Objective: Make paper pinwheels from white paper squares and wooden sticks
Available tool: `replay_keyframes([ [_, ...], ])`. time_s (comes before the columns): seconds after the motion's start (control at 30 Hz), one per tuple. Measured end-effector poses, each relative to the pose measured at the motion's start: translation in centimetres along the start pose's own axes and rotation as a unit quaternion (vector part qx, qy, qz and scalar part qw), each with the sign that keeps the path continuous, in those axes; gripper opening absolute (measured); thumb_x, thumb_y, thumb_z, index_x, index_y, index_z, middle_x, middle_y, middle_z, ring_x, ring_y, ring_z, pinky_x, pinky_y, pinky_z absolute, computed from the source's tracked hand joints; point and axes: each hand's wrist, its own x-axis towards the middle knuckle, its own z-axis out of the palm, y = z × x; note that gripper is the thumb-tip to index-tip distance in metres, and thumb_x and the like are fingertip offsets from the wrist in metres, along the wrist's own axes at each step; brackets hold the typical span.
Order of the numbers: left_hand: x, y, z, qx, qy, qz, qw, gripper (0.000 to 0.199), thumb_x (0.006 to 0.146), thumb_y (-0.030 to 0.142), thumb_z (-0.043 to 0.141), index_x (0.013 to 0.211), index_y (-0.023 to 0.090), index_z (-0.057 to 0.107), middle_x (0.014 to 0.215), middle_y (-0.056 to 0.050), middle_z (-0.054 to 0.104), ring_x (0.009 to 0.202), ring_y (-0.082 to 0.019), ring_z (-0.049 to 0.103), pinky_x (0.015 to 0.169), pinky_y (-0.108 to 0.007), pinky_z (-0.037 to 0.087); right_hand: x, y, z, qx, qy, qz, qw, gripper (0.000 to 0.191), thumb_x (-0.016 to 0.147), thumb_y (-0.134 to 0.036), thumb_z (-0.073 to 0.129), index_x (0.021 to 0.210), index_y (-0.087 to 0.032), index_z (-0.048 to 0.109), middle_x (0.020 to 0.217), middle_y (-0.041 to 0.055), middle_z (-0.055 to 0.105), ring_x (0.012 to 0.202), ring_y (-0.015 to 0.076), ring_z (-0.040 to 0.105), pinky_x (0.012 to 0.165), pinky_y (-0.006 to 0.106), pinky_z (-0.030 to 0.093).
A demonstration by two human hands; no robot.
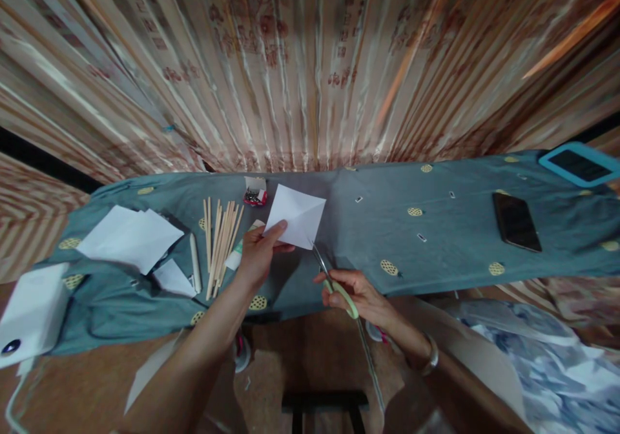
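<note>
A square sheet of white paper with crease lines is pinched at its left corner by my left hand, thumb on top. My right hand grips a pair of scissors with light green handles. Their metal blades reach up to the paper's lower corner; whether they are parted there is hard to make out. Just left of my left hand lie several thin wooden sticks and a partly hidden white and green item. Behind the hand stands a small open box of dark metal bits.
White paper sheets, a smaller paper piece and a white pen-like stick lie at left. A white device sits at the left end. A phone and a blue-framed tablet rest at right. A curtain hangs behind.
</note>
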Motion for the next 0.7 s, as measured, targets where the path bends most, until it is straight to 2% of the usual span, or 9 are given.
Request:
replay_keyframes([
  [0.17, -0.2, -0.3, 0.2, 0.005, -0.016, -0.002, 1.000, 0.047, 0.055, 0.050, 0.087, 0.078, 0.011, 0.072, 0.076, -0.009, 0.075, 0.069, -0.025, 0.073, 0.059, -0.034, 0.059, 0.3, 0.2, 0.0, 0.007, 0.007, -0.015, 1.000, 0.052, 0.071, -0.060, 0.078, 0.100, -0.017, 0.071, 0.067, -0.0029, 0.054, 0.060, 0.0091, 0.045, 0.054, 0.022, 0.036],
  [0.33, -0.3, -0.4, 0.4, 0.003, -0.013, -0.002, 1.000, 0.047, 0.053, 0.050, 0.087, 0.076, 0.011, 0.072, 0.075, -0.009, 0.076, 0.067, -0.024, 0.072, 0.056, -0.031, 0.059, 0.6, 0.8, 0.0, 0.021, 0.019, -0.019, 0.999, 0.052, 0.071, -0.059, 0.079, 0.100, -0.017, 0.072, 0.065, -0.0029, 0.056, 0.059, 0.0095, 0.048, 0.053, 0.022, 0.039],
  [0.6, -0.5, -0.5, 0.6, 0.009, -0.026, 0.002, 1.000, 0.049, 0.053, 0.053, 0.086, 0.075, 0.011, 0.072, 0.073, -0.009, 0.075, 0.063, -0.022, 0.071, 0.054, -0.029, 0.057, 1.0, 1.0, 0.0, 0.035, 0.021, -0.021, 0.999, 0.050, 0.070, -0.056, 0.081, 0.101, -0.018, 0.073, 0.063, -0.0038, 0.056, 0.057, 0.0089, 0.047, 0.052, 0.022, 0.037],
  [0.7, -0.5, -0.6, 0.5, 0.007, -0.030, 0.003, 1.000, 0.047, 0.056, 0.051, 0.086, 0.077, 0.011, 0.072, 0.077, -0.010, 0.076, 0.066, -0.023, 0.072, 0.054, -0.029, 0.057, 1.0, 1.0, -0.1, 0.038, 0.020, -0.018, 0.999, 0.049, 0.070, -0.055, 0.081, 0.101, -0.018, 0.073, 0.064, -0.0030, 0.059, 0.057, 0.0091, 0.050, 0.053, 0.022, 0.039],
])
